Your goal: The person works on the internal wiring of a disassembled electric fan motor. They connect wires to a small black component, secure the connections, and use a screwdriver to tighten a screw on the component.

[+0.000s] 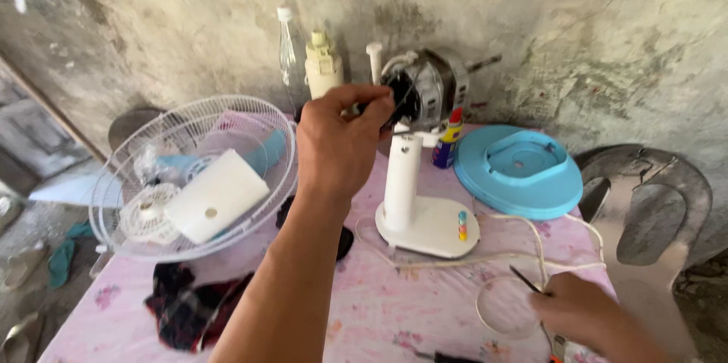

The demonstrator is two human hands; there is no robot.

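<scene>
Pink floral cloth covers the table (pixel 425 310) where we work, and near its middle stands a white fan stand (pixel 413 207), an upright column on a rounded base with small coloured buttons. On top of the column sits the bare fan motor (pixel 428 90), dark and silvery, with its shaft pointing toward the right against the rough grey wall. Our left hand (pixel 337 139) is raised in front of the motor, its fingers (pixel 371 97) curled and pressed together on a small dark part at the motor's front side; we cannot tell exactly what that part is. Our right hand (pixel 580 310) rests low on the cloth at the right edge, closed around a thin dark tool (pixel 525 279) whose tip sticks out to the upper left, just beside the white power cord (pixel 531 253) that loops from the base across the cloth. Left of the stand lies a white wire fan guard (pixel 189 173), with a white rectangular cover piece and a pale blue blade lying in it. A round blue cover (pixel 519 169) lies to the right of the stand, and a spray can (pixel 449 139) stands between it and the column. A clear bottle (pixel 287 48) and a cream bottle (pixel 322 67) stand by the wall behind. Dark crumpled cloth (pixel 189 306) lies at the near left.
</scene>
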